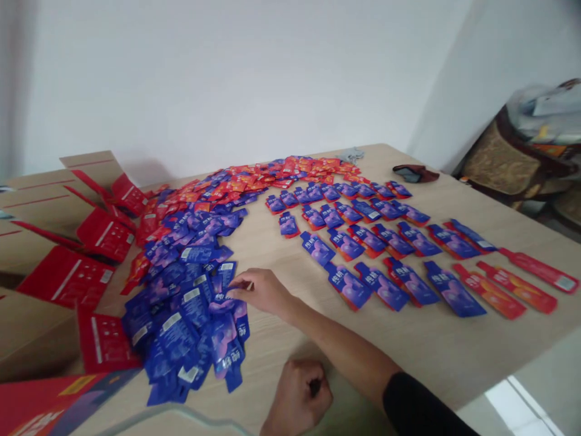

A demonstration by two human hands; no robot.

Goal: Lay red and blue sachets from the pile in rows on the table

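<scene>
My right hand [265, 292] reaches in from the right across the table, its thumb and fingertips closed on a blue pouch [222, 304] at the edge of a heap. That heap of blue pouches [181, 321] is loose and overlapping, some with white barcode labels showing. My left hand [300, 390] rests near the table's front edge as a loose fist, with nothing visible in it. To the right, rows of flat pouches [347, 284] lie side by side, mostly blue ones on top of red-orange ones. Several red-orange pouches [492, 290] lie at the near right end with no blue on top.
Open cardboard cartons with red flaps [68, 275] stand along the left. Red and blue pouches [245, 178] are piled at the back by the wall. A dark cloth item [415, 174] lies at the far right of the table [512, 236]. Bags [508, 154] sit beyond it.
</scene>
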